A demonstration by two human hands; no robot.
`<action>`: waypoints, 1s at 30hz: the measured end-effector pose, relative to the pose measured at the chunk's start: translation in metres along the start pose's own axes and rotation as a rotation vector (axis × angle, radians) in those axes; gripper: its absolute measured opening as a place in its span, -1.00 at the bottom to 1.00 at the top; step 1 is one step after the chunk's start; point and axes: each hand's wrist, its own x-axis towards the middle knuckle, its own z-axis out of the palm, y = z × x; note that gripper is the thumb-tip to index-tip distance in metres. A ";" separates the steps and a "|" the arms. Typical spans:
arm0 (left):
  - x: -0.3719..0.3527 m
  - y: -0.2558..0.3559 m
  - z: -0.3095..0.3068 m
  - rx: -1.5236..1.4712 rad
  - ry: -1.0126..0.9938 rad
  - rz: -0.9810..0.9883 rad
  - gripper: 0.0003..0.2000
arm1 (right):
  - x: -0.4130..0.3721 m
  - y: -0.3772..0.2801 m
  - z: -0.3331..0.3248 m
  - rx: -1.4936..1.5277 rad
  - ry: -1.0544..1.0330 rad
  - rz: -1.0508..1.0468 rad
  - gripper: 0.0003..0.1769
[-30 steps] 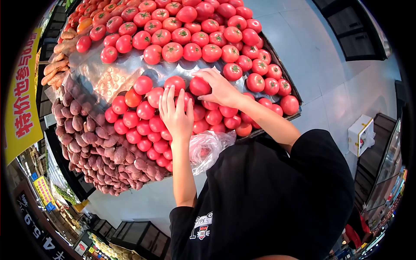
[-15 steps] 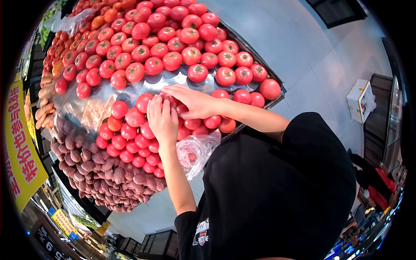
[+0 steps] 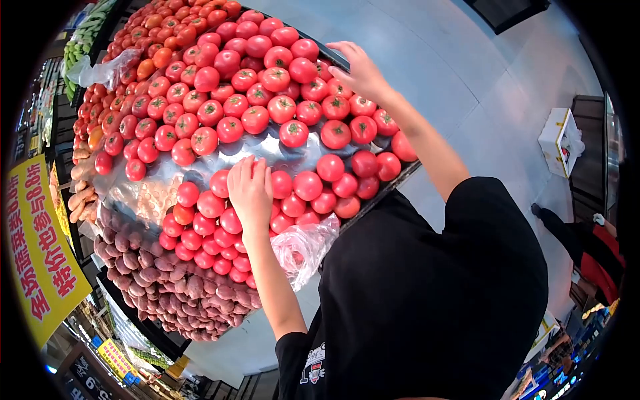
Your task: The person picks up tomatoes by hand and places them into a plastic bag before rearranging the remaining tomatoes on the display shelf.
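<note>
Tomatoes [image 3: 307, 185] under left hand [image 3: 250, 190]: round, glossy red.

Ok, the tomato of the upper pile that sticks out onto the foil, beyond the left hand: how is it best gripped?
Probably take the tomato from above and the near side, around its round flanks. Its stalk end faces up, bare foil lies before it, and other tomatoes crowd behind.

Single head view, fisheye, looking steeply down from above, close over tomatoes [image 3: 267, 113] and own torso.
</note>
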 end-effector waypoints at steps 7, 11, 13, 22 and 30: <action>-0.003 0.000 0.004 -0.007 -0.051 -0.052 -0.74 | 0.042 -0.007 0.025 -0.179 -0.386 -0.033 -0.09; -0.008 -0.003 0.008 0.003 -0.050 -0.062 -0.69 | 0.038 -0.014 0.041 -0.221 -0.389 0.099 0.01; -0.006 -0.003 0.009 -0.005 -0.044 -0.067 -0.65 | 0.032 -0.017 0.049 -0.221 -0.348 0.108 0.00; 0.073 0.011 0.012 -0.065 0.042 0.055 -0.63 | 0.026 -0.026 0.056 -0.080 -0.247 0.261 -0.17; 0.053 0.003 0.037 -0.023 0.111 -0.110 -0.69 | 0.014 -0.007 0.054 0.191 -0.141 0.271 -0.17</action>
